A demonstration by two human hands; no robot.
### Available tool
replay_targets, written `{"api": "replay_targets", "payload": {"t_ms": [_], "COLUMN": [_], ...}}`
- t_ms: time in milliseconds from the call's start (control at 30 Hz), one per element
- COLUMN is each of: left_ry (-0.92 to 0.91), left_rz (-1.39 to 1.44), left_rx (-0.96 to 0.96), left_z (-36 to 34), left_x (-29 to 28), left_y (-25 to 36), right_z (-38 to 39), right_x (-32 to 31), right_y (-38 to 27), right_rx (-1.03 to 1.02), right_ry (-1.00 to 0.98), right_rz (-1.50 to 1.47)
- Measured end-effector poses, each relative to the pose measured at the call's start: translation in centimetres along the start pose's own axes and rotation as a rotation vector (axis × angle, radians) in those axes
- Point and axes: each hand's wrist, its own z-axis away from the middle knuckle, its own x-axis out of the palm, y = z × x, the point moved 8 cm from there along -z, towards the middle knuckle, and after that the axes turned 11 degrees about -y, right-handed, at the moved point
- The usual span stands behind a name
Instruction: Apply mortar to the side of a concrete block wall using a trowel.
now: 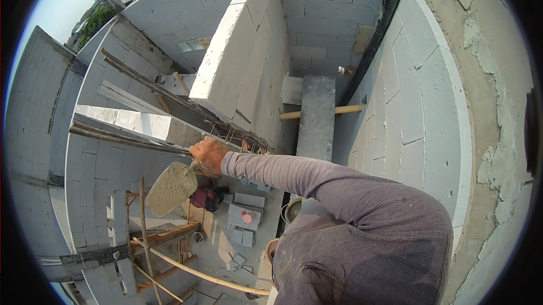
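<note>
My right hand [209, 155] is closed around the handle of a trowel [172, 189] at the end of my outstretched grey sleeve. The broad blade is coated in grey mortar and points down to the left. Just behind that hand stand thin steel bars [227, 135] at the foot of a white block wall [240, 61]. A long white block beam [124, 119] ends beside my knuckles. Small skin-coloured patches show among the bars past my forearm; they may be fingers of my left hand, mostly hidden.
Far below, a person in dark red clothing [206, 196] is near stacked grey blocks [244, 214]. Wooden poles [144, 231] and a bamboo pole [209, 279] form scaffolding. A grey plank [317, 115] spans the gap between walls at right. Buckets [292, 210] stand beside my body.
</note>
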Motion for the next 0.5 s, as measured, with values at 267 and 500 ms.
{"api": "replay_targets", "payload": {"t_ms": [267, 500], "left_ry": [0.082, 0.121], "left_rz": [0.225, 0.356], "left_rx": [0.092, 0.143], "left_z": [4.4, 5.7], "left_x": [-9.2, -12.5], "left_y": [-4.4, -7.5], "right_z": [0.1, -0.5], "right_x": [0.3, 0.6], "right_y": [0.3, 0.5], "right_rx": [-0.029, -0.016], "right_ry": [0.018, -0.028], "right_rz": [-0.031, 0.012]}}
